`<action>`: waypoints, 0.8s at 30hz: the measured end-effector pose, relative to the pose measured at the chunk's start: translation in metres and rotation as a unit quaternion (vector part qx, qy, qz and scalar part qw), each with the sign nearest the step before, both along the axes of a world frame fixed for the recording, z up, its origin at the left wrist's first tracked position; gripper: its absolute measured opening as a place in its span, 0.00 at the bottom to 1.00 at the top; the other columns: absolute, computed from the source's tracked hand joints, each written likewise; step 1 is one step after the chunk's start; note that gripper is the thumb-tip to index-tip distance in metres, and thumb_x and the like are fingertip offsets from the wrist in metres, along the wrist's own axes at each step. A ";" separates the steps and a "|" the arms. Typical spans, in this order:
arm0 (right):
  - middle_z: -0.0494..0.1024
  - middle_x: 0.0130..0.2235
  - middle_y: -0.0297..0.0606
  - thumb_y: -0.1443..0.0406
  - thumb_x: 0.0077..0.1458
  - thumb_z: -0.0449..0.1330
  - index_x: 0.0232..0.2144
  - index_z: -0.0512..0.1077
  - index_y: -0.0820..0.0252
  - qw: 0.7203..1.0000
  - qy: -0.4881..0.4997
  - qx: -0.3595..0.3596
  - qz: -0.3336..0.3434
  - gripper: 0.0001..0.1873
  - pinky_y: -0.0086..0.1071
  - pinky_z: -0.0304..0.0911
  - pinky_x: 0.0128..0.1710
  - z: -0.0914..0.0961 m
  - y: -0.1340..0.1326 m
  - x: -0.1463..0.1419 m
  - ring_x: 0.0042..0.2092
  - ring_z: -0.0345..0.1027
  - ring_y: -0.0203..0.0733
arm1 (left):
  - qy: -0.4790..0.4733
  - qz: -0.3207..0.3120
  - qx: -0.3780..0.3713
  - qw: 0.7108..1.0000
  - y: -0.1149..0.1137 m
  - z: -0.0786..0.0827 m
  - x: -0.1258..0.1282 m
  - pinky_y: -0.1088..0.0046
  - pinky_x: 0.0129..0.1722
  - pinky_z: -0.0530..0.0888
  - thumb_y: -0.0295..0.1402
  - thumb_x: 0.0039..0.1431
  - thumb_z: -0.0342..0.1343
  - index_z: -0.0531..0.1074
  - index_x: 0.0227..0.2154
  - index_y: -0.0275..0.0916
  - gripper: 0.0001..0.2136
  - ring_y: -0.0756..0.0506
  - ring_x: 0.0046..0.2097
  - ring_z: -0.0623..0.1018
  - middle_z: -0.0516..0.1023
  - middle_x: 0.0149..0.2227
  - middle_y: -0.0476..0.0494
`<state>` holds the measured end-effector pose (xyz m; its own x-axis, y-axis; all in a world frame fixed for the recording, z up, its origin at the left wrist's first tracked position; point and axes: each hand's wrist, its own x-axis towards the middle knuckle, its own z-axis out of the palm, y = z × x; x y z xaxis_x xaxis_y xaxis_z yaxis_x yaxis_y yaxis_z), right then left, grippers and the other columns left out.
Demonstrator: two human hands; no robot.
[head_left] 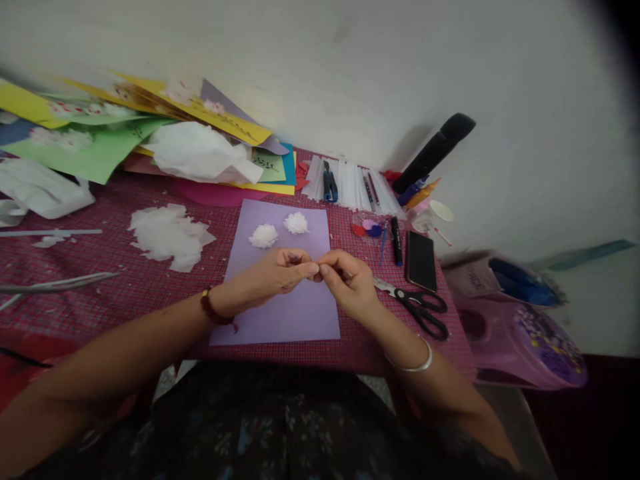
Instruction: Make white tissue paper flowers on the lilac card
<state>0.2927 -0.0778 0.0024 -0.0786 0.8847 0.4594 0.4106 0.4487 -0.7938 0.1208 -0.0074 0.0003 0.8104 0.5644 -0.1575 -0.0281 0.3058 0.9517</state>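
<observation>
The cloth-covered desk [145, 293] spreads around the left hand [285, 272] and right hand [354, 287], a purple paper sheet [280, 320] beneath them. The hands meet, fingertips pinched closed; whether on anything, I cannot tell. Scissors [407, 299] lie just right of them, two white tufts [263, 236] just beyond.

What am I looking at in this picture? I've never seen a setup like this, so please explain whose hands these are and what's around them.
There is no machine: one person works bare-handed, and a camera on their head looks forward and down. The left hand and right hand meet fingertip to fingertip above a purple sheet; anything pinched between them is too small to make out. Two white fluffy clumps lie on the sheet. On the checked tablecloth, thin white paper lies to the left; scissors, a marker and a phone lie to the right.
</observation>
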 end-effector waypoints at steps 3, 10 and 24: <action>0.73 0.24 0.32 0.64 0.62 0.56 0.29 0.70 0.60 1.000 -0.004 -0.009 -0.027 0.09 0.26 0.57 0.24 -0.001 0.001 0.003 0.25 0.63 0.32 | -0.008 0.012 -0.024 1.000 0.001 0.001 0.001 0.80 0.18 0.51 0.46 0.61 0.58 0.68 0.28 0.37 0.16 0.57 0.18 0.52 0.54 0.16 0.59; 0.60 0.22 0.28 0.60 0.67 0.48 0.24 0.59 0.57 0.998 -0.006 0.028 -0.054 0.18 0.29 0.50 0.24 -0.005 0.004 0.015 0.23 0.53 0.32 | -0.072 -0.001 -0.159 0.985 0.018 0.002 -0.001 0.78 0.17 0.59 0.59 0.58 0.50 0.69 0.40 0.37 0.27 0.54 0.20 0.64 0.69 0.25 0.51; 0.62 0.24 0.28 0.58 0.64 0.57 0.29 0.66 0.58 0.998 0.013 0.034 -0.042 0.13 0.28 0.51 0.23 0.001 0.006 0.020 0.24 0.54 0.31 | -0.104 0.047 -0.125 0.986 0.026 -0.002 -0.005 0.70 0.46 0.77 0.22 0.44 0.64 0.73 0.40 0.33 0.17 0.47 0.39 0.82 0.81 0.37 0.42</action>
<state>0.3128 -0.0714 0.0033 0.0078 0.8541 0.5201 0.4281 0.4672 -0.7736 0.1158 0.0182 -0.0014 0.7856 0.6032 -0.1377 -0.2533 0.5166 0.8179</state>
